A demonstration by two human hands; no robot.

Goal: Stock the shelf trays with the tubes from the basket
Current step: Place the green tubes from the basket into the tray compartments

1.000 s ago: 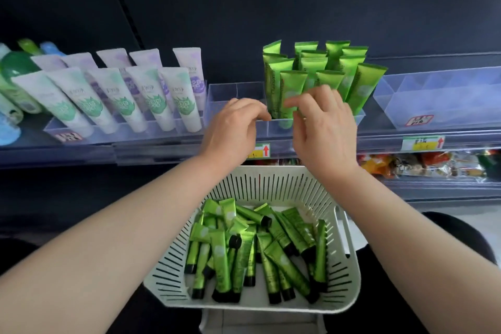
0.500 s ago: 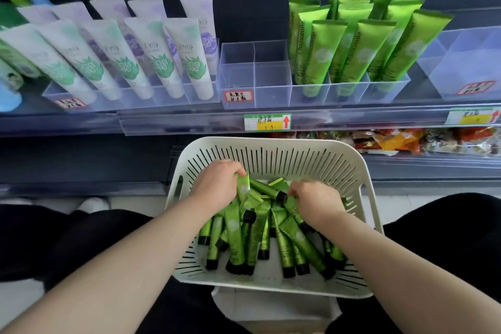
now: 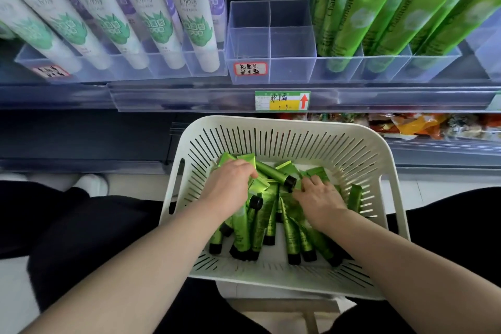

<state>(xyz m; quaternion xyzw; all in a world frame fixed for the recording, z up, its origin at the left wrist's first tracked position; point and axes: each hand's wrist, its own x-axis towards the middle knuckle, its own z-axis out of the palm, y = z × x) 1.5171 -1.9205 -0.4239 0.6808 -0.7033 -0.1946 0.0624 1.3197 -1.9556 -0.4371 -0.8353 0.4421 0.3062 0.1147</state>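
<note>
The green tubes (image 3: 260,221) lay heaped in the basket (image 3: 284,122) below the shelf tray (image 3: 288,69) with its empty compartments; the left grip (image 3: 230,186) was curled round one, the right grip (image 3: 320,200) lay on the heap, closure indeterminable, presumably gathering stock.

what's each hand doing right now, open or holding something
Left hand: fingers curled round small green plastic tubes in the white slotted basket.
Right hand: on the tubes too; grip cannot be told.
</note>
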